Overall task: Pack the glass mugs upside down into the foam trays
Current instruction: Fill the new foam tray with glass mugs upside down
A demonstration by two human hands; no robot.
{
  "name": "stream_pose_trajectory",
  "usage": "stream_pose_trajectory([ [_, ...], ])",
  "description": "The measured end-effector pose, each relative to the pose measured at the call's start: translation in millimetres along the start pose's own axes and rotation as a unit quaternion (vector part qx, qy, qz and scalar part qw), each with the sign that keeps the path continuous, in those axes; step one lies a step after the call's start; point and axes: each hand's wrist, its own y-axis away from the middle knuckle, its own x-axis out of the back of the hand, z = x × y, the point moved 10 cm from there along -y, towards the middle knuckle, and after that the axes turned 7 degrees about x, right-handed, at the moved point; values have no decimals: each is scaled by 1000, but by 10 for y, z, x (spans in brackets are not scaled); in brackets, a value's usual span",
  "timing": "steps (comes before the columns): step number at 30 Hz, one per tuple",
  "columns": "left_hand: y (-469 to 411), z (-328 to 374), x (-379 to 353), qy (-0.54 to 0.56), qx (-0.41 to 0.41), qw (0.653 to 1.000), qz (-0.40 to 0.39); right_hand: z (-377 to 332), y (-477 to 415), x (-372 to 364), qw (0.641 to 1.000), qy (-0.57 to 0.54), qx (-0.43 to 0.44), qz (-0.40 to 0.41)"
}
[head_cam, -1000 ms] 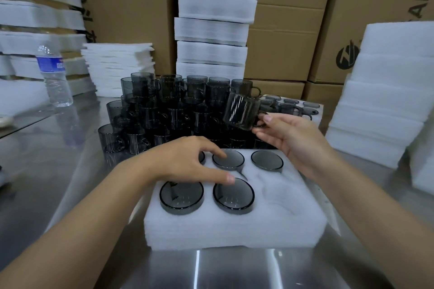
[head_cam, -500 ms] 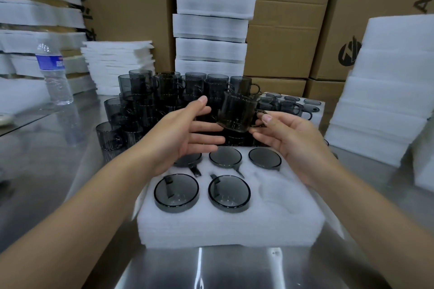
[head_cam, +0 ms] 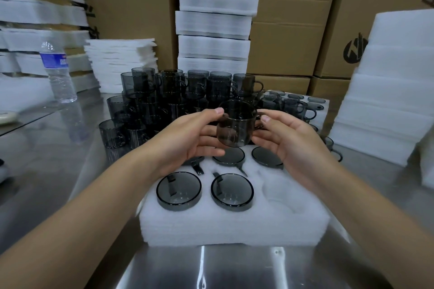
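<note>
Glass mug [head_cam: 234, 126] first: smoky grey, it carries no print that I can see, and I hold it in the air between both hands, above the far row of the foam tray [head_cam: 234, 227]. Its mouth faces up, so its long axis runs close to vertical, and its handle sticks out to the right. My left hand [head_cam: 187, 141] has the thumb on the rim's left edge and the fingers curled against the wall below it. My right hand [head_cam: 288, 145] pinches from the other side, thumb up by the handle, fingers against the lower wall. Five packed mugs [head_cam: 179, 191] sit upside down in the tray, bases up, one partly hidden under my left hand, and the near right pocket [head_cam: 279, 195] holds none. Behind the tray stands a crowd of loose mugs [head_cam: 169, 96], mouths up, some stacked. As for writing, the water bottle [head_cam: 57, 70] at the far left wears a blue label whose white text is too blurred to read. The cardboard boxes [head_cam: 281, 42] along the back show a black logo [head_cam: 353, 50], half covered by a pile of foam, and I cannot make out any letters. A tall foam stack [head_cam: 216, 19] rises in front of the boxes. Everything rests on a steel table [head_cam: 58, 148].
</note>
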Motion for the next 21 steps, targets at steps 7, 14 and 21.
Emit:
stream_pose_trajectory([
  [7, 8, 11, -18, -22, -11, 1000, -14, -11, 11, -12, 1000, 10, -2, -2],
  [14, 16, 15, -25, -41, -23, 999, -26, -36, 17, -12, 1000, 7, 3, 5],
  [21, 14, 12, -21, -58, -23, 998, -28, -43, 15, -21, 1000, 6, 6, -3],
])
